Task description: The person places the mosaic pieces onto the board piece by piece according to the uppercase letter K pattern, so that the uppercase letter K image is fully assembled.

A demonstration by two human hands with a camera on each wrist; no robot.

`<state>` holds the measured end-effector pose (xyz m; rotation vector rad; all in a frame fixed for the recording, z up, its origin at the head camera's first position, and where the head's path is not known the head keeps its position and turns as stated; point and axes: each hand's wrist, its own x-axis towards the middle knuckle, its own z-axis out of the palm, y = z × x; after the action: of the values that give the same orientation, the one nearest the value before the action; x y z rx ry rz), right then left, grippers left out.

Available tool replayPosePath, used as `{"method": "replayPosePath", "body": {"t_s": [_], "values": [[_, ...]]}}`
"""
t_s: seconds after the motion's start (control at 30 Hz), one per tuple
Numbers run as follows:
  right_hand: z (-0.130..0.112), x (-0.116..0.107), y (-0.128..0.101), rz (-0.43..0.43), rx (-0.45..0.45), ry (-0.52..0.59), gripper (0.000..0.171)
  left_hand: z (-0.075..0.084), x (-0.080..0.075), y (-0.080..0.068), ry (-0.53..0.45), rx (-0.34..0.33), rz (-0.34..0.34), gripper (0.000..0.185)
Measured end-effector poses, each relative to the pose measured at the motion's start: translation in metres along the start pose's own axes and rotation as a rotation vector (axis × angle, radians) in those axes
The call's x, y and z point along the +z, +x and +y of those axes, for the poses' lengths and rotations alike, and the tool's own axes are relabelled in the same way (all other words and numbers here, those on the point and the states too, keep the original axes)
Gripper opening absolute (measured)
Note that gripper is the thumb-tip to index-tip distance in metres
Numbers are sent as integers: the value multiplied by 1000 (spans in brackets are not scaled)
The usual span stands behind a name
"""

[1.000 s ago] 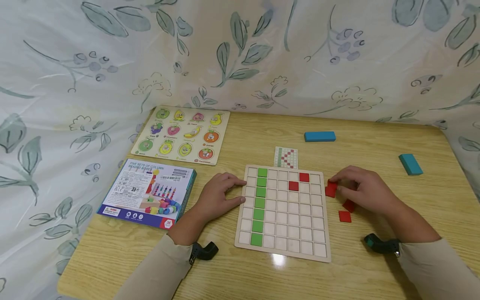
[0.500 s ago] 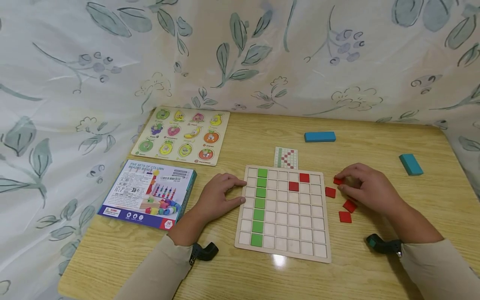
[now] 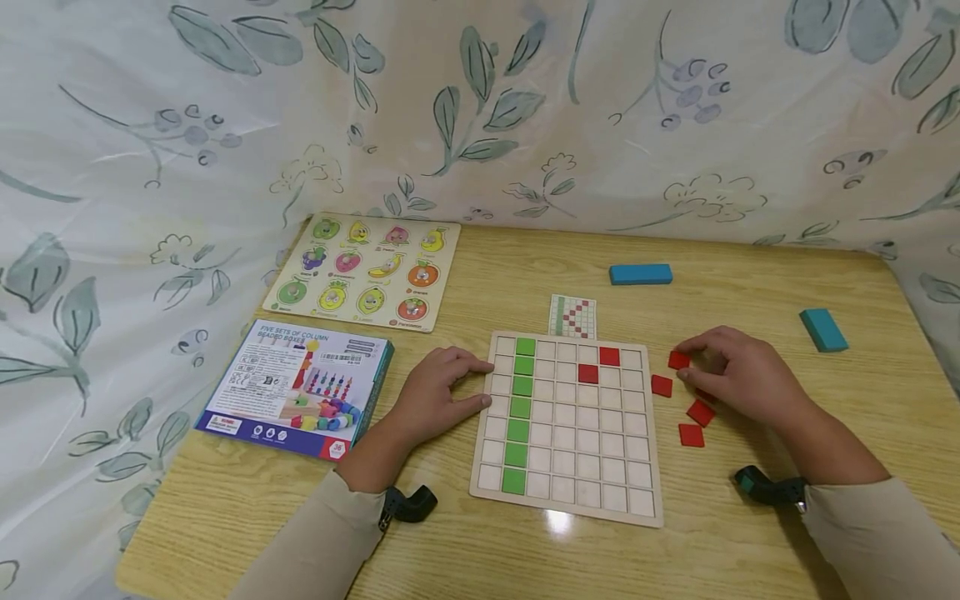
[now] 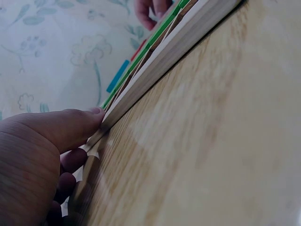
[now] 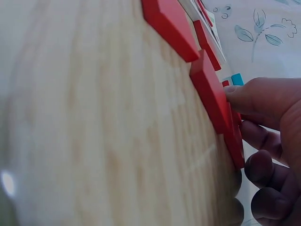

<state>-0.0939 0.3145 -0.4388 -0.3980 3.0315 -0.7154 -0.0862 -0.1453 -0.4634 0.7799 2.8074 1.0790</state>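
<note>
A wooden grid board (image 3: 564, 515) lies on the table with a column of green square tiles (image 3: 518, 407) and two red square tiles (image 3: 588, 373) in its cells. At the board's left edge rests my left hand (image 3: 435, 392), index finger and thumb tips touching the rim; the left wrist view shows the thumb (image 4: 80, 125) against the board's side. Right of the board, my right hand (image 3: 735, 375) pinches a red tile (image 3: 678, 360) between thumb and index finger, close over the table. Several loose red tiles (image 3: 692, 435) lie beside and partly under that hand.
A small pattern card (image 3: 573, 315) touches the board's far edge. Two blue blocks (image 3: 641, 274) lie farther back and right. At left are a bead toy box (image 3: 300, 387) and a fruit picture board (image 3: 363, 271). A floral curtain (image 3: 480, 108) hangs behind the table.
My right hand has drawn one red tile slightly back and right, apart from the tile it overlapped. My left hand has stayed at the board's edge.
</note>
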Motion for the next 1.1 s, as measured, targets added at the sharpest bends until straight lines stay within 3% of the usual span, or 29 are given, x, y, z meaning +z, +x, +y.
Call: {"method": "replayPosePath", "body": {"t_s": [0.4, 1.1], "values": [[-2, 0, 1, -22, 10, 14, 31, 1, -1, 0, -9, -11, -17, 42], [-16, -3, 1, 16, -65, 46, 31, 1, -1, 0, 0, -9, -10, 42]]}}
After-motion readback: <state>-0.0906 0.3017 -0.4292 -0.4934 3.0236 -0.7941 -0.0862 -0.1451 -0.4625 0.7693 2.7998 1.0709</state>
